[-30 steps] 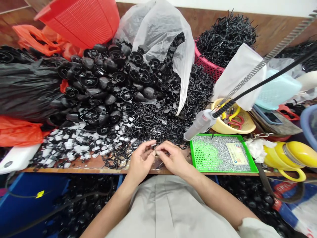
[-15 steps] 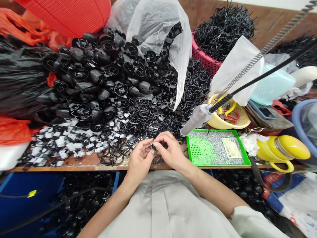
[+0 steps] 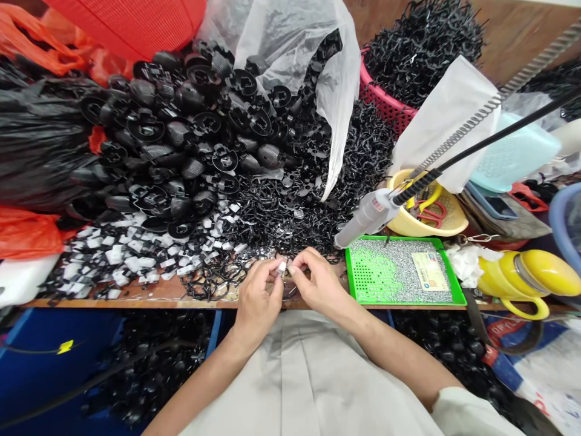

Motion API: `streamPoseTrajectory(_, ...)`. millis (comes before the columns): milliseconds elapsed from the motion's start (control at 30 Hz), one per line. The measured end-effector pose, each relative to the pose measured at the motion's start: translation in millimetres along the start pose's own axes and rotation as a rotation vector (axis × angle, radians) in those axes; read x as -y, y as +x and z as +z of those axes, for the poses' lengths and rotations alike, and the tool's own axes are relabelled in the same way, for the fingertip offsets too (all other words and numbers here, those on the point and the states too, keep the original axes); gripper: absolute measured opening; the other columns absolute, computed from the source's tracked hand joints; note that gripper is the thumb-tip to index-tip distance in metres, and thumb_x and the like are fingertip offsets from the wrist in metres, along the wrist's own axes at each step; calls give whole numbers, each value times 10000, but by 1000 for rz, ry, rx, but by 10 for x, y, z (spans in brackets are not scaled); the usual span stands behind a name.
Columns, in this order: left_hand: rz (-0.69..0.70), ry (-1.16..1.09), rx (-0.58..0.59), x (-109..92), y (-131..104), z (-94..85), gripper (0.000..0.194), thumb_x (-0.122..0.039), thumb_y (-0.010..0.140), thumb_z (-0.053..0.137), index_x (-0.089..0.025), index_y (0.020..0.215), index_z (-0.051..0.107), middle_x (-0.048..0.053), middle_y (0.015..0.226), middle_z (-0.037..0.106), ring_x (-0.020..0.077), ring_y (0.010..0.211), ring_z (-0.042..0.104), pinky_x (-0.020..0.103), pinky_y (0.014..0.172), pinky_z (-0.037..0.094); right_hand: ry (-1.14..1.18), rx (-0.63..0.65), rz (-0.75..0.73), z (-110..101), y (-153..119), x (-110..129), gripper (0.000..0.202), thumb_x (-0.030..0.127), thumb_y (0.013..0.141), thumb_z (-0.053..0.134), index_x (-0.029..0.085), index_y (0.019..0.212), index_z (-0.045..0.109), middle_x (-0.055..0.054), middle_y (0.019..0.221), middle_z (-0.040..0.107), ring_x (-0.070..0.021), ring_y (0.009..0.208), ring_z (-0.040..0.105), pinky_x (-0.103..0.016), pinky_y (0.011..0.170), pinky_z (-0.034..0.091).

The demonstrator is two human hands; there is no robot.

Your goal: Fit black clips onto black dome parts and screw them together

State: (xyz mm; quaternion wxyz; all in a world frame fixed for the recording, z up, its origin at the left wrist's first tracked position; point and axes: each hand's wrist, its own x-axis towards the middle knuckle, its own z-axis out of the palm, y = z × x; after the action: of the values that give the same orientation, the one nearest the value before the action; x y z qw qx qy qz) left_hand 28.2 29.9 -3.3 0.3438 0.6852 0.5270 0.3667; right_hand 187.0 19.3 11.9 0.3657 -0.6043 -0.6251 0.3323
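Left hand [image 3: 258,295] pinches a small, white, boxy plastic piece [image 3: 282,266]; right hand [image 3: 321,286] curls beside it, whether gripping anything unclear.

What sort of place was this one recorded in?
Probably a small-parts assembly workshop: heaped black plastic parts on a wooden bench, a green tray of tiny metallic pieces, and a grey tool, perhaps a powered screwdriver, below a coiled spring.
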Motion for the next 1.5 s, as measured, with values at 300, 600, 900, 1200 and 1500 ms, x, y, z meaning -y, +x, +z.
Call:
streamPoseTrajectory(300, -151, -149, 64, -62, -25, -12, 245, -222, 795, 632, -229, 1035, 679, 52, 968, 667, 165, 775, 650, 284, 712, 548, 187, -36, -8, -10, -28, -7, 106, 227, 892, 536, 213, 790, 565, -10, 816, 560, -158, 786, 543, -295, 733, 448)
streamPoseTrajectory(600, -279, -348, 297, -157, -64, -141, 228, -220, 824, 585, -211, 1038, 663, 34, 840, 687, 142, 677, 600, 244, 606, 498, 76, 261, -219, -220, -3, -32, 161, 267, 927, 547, 271, 982, 698, -40, 892, 664, -179, 815, 619, -330, 749, 497)
streamPoseTrajectory(900, -578, -631, 152, -165, 45, -164, 218, -219, 768, 598, -159, 975, 632, -5, 673, 596, 102, 527, 504, 226, 525, 435, -138, 208, -410, 38, 45, 32, 334, 211, 901, 539, 247, 1232, 561, -105, 1088, 623, -241, 986, 585, -390, 827, 498)
streamPoseTrajectory(1200, -99, 307, -723, 47, 774, -886, 365, -313, 762, 696, -190, 1084, 576, 143, 1291, 503, 309, 1253, 412, 508, 1071, 283, -90, -62, -216, 93, 178, 37, 202, 285, 781, 680, 212, 931, 566, -13, 803, 590, -172, 713, 557, -305, 675, 462)
streamPoseTrajectory(1500, 262, 430, -519, -29, 676, -633, 80, -262, 867, 588, -194, 862, 547, 147, 1459, 420, 308, 1350, 380, 504, 1088, 316, 155, -213, -172, -82, -62, 158, 255, 285, 790, 694, 227, 1004, 567, -52, 1008, 601, -191, 909, 595, -320, 763, 506)
